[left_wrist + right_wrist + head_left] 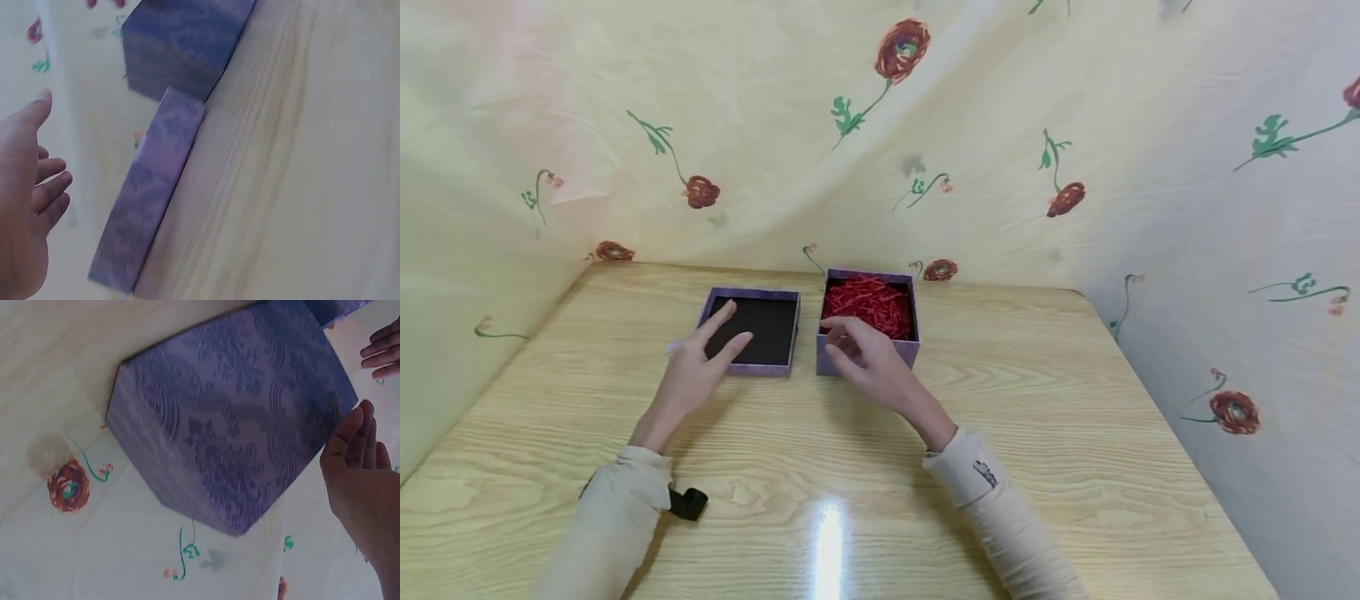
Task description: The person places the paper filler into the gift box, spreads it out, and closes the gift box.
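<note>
A purple patterned box [904,357] stands at the back of the table, filled with red shredded paper [872,302]. To its left lies a shallow purple box lid [760,369], its black inside facing up. My left hand [691,371] hovers at the lid's left front side, thumb and fingers spread, holding nothing. Over the front left of the box is my right hand [880,362], fingers loosely bent and thumb apart, nothing visible between them. In the right wrist view its fingertips [357,422] overlap the box's top edge. The left wrist view shows the lid's side wall [150,194] beside the left hand.
The light wooden table [1000,400] reaches back to a cream cloth [760,150] with printed red flowers, hung behind and at both sides. A black strap [688,503] sits at the left sleeve [617,508].
</note>
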A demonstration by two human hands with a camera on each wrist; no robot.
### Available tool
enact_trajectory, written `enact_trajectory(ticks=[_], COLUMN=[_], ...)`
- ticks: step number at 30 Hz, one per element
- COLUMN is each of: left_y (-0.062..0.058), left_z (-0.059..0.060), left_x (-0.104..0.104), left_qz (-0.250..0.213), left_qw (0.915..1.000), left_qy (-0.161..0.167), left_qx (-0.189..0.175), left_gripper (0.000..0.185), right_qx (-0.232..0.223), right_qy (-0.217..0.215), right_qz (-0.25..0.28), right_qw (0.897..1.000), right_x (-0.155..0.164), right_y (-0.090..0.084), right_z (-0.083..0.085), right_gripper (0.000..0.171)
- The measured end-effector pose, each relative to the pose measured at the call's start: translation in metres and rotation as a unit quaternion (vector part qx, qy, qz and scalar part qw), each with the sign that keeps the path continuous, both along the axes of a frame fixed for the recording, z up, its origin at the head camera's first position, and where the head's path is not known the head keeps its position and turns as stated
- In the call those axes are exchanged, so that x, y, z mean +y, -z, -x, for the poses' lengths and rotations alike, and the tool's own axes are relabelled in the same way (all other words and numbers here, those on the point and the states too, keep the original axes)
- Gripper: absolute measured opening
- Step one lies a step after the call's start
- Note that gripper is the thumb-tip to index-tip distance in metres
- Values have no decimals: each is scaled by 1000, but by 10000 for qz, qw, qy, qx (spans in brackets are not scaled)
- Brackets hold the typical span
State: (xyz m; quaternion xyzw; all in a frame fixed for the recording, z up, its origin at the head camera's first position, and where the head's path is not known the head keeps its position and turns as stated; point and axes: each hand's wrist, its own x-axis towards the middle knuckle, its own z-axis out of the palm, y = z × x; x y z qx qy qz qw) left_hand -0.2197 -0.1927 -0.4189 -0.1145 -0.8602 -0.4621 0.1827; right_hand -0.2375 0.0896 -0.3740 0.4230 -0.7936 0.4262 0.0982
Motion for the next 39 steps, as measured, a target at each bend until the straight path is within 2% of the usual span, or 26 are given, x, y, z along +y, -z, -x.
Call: enact_trajectory(ticks=[6,11,17,23,28,33,36,39], left_y=[6,9,13,17,21,26,28,30], left_z=[-6,-10,-12,-14,-12,-9,-9,-9], left_x=[-24,-32,-37,-44,-52,-58,-59,-61], left_qz=[98,333,390,451,364,372,435,472], left_qw=[9994,9979,9972,9957,9945,9934,9922,9915], left_qy=[-284,-463,-444,-490,-355,-262,-258,-260], left_qx=[-185,-300,-455,-645,-917,-1054,-1137,-1181], left_gripper=[63,66,71,75,80,85,86,87], right_qx=[-162,-361,-959,-1501,-1507,-1252,-1128,-1195], right_qy=[113,319,558,654,999,1390,1513,1524], right_qz=[-242,-462,-774,-605,-626,-880,-882,-819], right_qw=[9995,9978,9908,9847,9815,9784,9781,9776], right_x=[-12,-22,-32,-44,-55,-65,-70,-76], right_y=[9,16,26,37,45,50,52,55], right_z=[-7,-12,-14,-16,-15,-13,-11,-9], right_gripper=[29,30,38,46,54,61,64,68])
